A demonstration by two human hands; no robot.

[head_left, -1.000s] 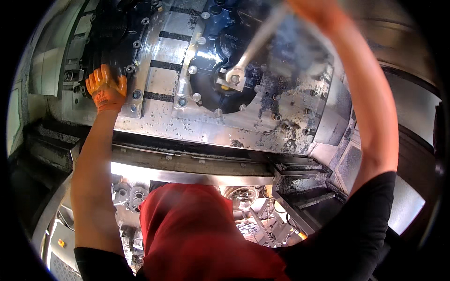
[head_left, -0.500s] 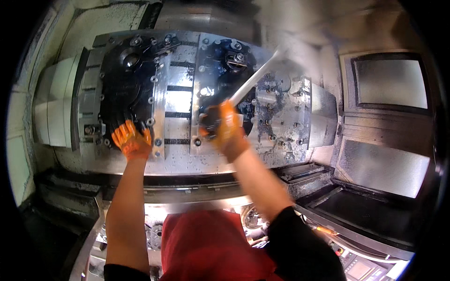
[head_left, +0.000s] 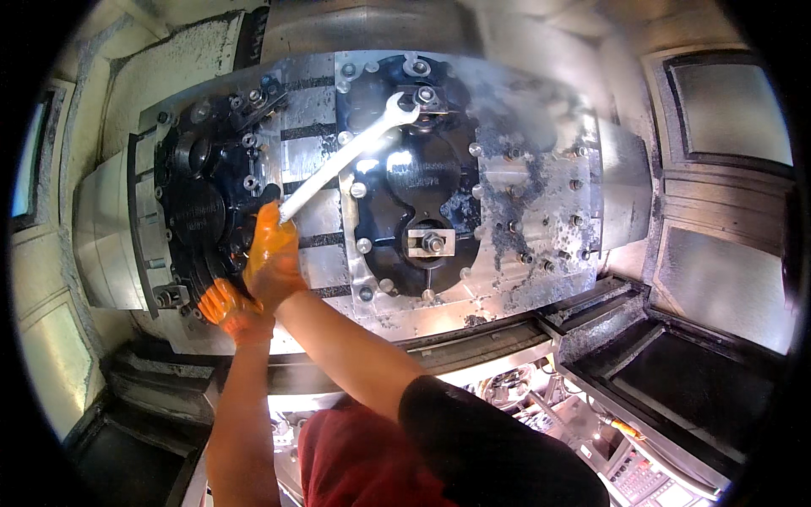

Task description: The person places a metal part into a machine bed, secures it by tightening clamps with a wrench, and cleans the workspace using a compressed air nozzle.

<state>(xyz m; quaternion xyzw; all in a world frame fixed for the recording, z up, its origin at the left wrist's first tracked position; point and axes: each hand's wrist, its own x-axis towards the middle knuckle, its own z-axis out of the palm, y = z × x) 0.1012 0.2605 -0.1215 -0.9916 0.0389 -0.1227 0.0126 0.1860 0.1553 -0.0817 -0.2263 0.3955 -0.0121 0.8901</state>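
Observation:
My right hand (head_left: 274, 258), in an orange glove, is wrapped round the handle of a large silver open-end wrench (head_left: 338, 169). The wrench slants up and to the right, its jaw beside the upper clamp bolt (head_left: 427, 95) in this view; whether they touch I cannot tell. My left hand (head_left: 232, 308), also in an orange glove, has its fingers stretched out on the lower part of the left black cast cover (head_left: 193, 203). My right hand is above the same cover's right side, close to my left hand. A second black cover (head_left: 414, 182) lies to the right.
Bolts ring both covers. A rectangular clamp (head_left: 432, 243) with a nut holds the right cover's lower part. Dark chips litter the metal fixture plate (head_left: 515, 203) on the right. Machine walls with window panels (head_left: 731, 110) enclose the sides; a dark ledge (head_left: 456, 338) runs along the front.
My right hand has swung left with the wrench, from the right cover to the left one, near my left hand. My left hand stays on the left cover. The view has shifted.

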